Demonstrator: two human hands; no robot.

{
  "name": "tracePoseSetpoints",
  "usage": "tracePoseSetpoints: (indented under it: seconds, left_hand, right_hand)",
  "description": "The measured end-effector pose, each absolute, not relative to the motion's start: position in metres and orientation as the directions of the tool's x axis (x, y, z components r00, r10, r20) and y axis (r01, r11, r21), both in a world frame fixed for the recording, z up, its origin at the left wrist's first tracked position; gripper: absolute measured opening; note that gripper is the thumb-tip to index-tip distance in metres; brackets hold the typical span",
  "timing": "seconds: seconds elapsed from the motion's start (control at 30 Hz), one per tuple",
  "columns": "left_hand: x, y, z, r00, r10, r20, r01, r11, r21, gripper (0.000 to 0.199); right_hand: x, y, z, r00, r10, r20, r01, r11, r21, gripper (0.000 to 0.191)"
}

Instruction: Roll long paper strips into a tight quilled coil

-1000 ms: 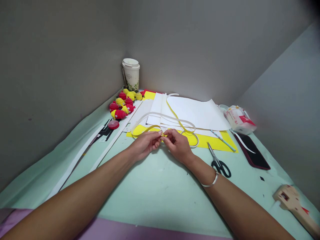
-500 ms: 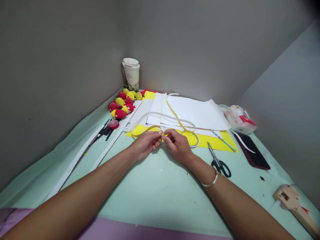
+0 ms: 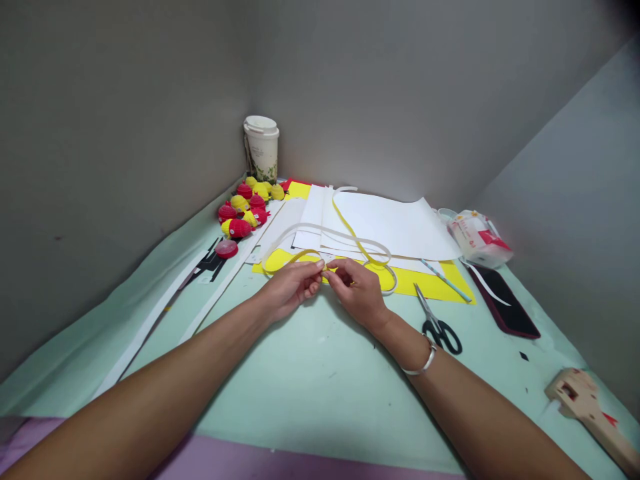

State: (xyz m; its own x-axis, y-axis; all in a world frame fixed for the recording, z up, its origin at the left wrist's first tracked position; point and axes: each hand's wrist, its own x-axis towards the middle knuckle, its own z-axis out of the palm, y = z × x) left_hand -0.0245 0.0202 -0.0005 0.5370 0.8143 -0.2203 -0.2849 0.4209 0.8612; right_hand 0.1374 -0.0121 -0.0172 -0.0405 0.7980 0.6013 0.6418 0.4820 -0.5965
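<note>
A long paper strip, yellow on one face and white on the other, loops over the sheets in front of me. My left hand pinches its near end between thumb and fingers. Right beside it, my right hand pinches the same end, the fingertips of both hands almost touching. The small bit of strip between the fingertips is mostly hidden. Beneath the loops are white sheets and a yellow sheet.
Scissors lie right of my right hand. Farther right are a phone, a tissue pack and a glue gun. Several red and yellow paper figures sit at the left, before a lidded cup. White strips lie left.
Hardly anything differs. Both hands keep their pinch at the strip's end, with only a slight shift of the right fingers; the strip's loops stay in place.
</note>
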Motion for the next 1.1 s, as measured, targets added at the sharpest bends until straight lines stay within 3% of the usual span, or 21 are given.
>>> tracePoseSetpoints:
  seconds: [0.53,1.1]
  left_hand:
    - [-0.024,0.0201,0.0005,0.534,0.817,-0.218,-0.291,0.42,0.859,0.017]
    - [-0.0235,0.0202,0.0012,0.538,0.811,-0.231,-0.289,0.435,0.853,0.018]
  right_hand:
    - [0.1373,-0.0132,-0.0173,-0.062,0.742,0.667,0.644,0.541,-0.542,0.013]
    - [0.1379,-0.0117,-0.014,-0.08,0.829,0.554,0.67,0.456,-0.586,0.017]
